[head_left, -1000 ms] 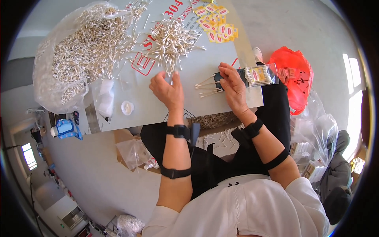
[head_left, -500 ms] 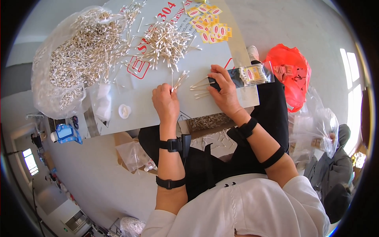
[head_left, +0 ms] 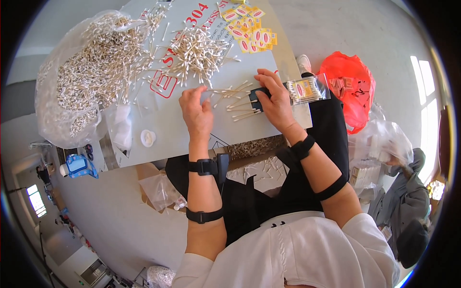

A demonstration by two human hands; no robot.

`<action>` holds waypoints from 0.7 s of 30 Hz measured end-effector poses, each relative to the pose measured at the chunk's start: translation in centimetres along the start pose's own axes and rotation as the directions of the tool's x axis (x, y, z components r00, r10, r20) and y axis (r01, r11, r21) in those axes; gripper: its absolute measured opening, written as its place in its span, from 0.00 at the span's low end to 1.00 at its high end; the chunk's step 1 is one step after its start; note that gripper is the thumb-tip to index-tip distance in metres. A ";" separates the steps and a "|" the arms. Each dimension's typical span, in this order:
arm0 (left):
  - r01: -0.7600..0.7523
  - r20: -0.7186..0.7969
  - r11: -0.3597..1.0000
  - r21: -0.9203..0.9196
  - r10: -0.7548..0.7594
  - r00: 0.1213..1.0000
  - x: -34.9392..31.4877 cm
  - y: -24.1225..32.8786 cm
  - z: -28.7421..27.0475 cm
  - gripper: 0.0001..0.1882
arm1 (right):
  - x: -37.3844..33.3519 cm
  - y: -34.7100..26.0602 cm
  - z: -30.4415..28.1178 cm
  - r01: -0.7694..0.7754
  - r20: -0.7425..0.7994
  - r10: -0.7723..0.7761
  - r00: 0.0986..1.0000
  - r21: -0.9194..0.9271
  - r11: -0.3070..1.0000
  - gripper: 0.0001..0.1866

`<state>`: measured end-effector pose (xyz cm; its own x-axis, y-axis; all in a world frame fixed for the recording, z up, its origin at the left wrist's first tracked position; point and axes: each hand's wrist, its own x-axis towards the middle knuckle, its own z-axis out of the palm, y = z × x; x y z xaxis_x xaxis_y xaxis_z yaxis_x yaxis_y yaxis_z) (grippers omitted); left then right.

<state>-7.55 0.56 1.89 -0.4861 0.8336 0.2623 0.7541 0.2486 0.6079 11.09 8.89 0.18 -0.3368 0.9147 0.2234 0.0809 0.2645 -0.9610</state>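
Note:
My left hand rests over the tabletop, thumb and index finger apart, its index tip beside a few loose cotton swabs fanned to its right. My right hand holds a flat dark piece, thumb at its near edge and fingers over the far side. More swabs lie at the left end of this piece. Just right of the hand, a clear packet contains a row of swabs and a yellow label. Farther back is a loose heap of swabs.
A big clear bag full of swabs covers the table's left. Yellow labels are spread at the back. A small white cup stands near the front edge. A red bag lies beyond the right edge; a box of swabs sits below.
My left hand's fingers have parted, and the swabs that stood upright at its fingertips now lie flat to the right. The right hand keeps its place on the dark piece.

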 end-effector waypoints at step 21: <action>-0.175 0.193 0.979 0.106 0.152 0.969 2.8 1.0 1.7 0.08 | 5.3 1.0 1.0 0.260 0.161 -0.214 0.963 -0.375 0.890 0.12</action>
<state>-7.45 4.01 1.97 -0.2713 0.9410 0.2025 0.8699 0.1497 0.4699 8.47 13.67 0.21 -0.4925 0.7755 0.3949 0.3359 0.5880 -0.7358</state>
